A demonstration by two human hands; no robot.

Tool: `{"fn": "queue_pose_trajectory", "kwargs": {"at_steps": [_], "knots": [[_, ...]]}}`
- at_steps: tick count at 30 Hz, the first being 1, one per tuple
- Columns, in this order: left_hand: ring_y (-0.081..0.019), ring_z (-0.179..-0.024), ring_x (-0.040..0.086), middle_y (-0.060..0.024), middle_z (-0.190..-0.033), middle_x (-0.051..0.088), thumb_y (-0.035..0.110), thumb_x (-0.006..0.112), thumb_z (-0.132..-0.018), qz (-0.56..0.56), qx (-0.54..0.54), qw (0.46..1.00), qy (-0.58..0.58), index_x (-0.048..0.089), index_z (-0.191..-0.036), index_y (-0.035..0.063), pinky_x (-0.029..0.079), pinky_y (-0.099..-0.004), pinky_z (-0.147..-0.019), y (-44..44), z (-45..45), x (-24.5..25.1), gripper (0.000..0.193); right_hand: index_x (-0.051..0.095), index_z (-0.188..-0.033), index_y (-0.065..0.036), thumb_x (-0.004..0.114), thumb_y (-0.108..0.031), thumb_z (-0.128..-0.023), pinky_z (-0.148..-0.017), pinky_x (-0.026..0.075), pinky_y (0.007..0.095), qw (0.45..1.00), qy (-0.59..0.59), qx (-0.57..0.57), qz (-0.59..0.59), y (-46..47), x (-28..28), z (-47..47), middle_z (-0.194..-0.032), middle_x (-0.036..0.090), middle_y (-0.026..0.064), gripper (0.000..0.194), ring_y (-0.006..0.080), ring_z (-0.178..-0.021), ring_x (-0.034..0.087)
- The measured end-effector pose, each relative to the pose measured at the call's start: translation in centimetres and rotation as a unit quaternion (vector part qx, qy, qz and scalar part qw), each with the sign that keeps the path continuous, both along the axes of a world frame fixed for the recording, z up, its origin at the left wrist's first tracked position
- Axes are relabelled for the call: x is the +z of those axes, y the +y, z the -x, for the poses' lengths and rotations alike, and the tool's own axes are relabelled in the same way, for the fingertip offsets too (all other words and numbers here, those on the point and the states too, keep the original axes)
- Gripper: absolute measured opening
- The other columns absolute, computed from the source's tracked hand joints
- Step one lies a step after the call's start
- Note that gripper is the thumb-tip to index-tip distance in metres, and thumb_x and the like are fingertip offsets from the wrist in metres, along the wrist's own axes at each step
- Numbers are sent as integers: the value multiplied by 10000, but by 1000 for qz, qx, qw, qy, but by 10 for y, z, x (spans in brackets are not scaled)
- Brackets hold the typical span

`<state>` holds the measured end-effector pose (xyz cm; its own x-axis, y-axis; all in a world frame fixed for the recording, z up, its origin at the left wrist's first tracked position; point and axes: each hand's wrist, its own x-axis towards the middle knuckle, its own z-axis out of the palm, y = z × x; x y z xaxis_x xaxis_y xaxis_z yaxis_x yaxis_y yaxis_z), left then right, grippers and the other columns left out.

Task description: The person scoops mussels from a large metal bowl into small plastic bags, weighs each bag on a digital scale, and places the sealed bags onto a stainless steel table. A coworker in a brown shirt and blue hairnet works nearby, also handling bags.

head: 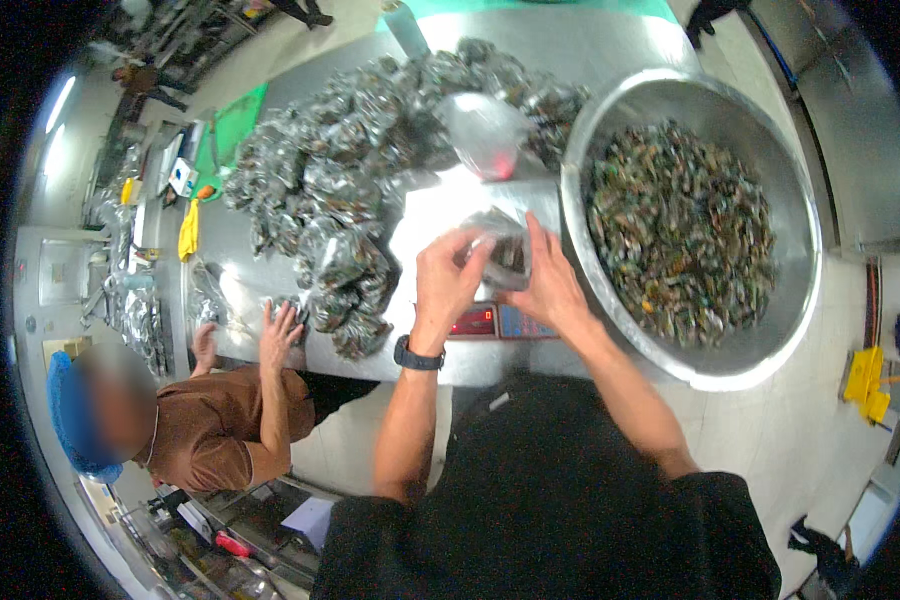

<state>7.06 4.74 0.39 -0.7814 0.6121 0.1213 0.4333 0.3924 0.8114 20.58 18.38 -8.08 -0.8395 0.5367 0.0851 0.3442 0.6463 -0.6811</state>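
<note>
A clear plastic bag with dark shellfish in it [508, 255] is between my two hands, above a metal-topped weighing scale [544, 196]. My left hand [448, 274] pinches the bag's left side with thumb and fingers. On the right side, my right hand [549, 281] grips it with the fingers pointing up. The scale's lit red display [476, 322] shows below the bag. To the right stands a big round metal bowl [791, 180], partly filled with loose shellfish that look like mussels [679, 232]. A translucent rounded vessel [484, 131] is beyond the scale, slightly blurred.
Many filled plastic bags [345, 165] are heaped on the steel table [270, 82], left and beyond the scale. A co-worker in a blue cap and brown shirt [217, 427] stands at the left, both hands at the table. A yellow cloth [188, 231] hangs near the table's far-left side.
</note>
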Motion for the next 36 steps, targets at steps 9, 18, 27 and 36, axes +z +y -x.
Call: {"fn": "queue_pose_trajectory", "kwargs": {"at_steps": [9,18,27,36], "knots": [[-152,-845,759,-86,-959,813,104,814,-942,-115,26,991,-67,807,-1078,-1,598,-319,-769,-21,11,26,172,702,-1365,-90,787,-20,-769,-829,580,430,975,164,101,113,-13,76,58,-1079,684,163,605,349,-949,707],[-404,-1583,383,-213,-1656,464,377,918,-818,-61,-166,983,49,439,-1632,82,311,-538,-1312,-65,13,-18,989,762,-989,-12,778,-46,-756,-756,568,358,968,79,215,100,-20,161,47,-945,692,112,237,254,-847,709],[-342,-1438,529,-207,-1551,562,348,595,-1064,-221,-145,952,-151,499,-1450,66,433,-481,-1209,-78,-16,-69,488,759,-1225,-73,833,-109,-763,-1014,572,447,947,139,288,-25,-105,219,32,-1318,727,128,470,348,-1156,717],[-356,-1451,552,-213,-1444,648,473,302,-1212,-408,-102,872,-251,496,-1088,77,422,-476,-1217,-72,1,42,459,523,-1530,-21,661,-68,-945,-1177,464,453,905,264,-54,330,-97,99,27,-1524,564,181,602,320,-1375,588]]}}
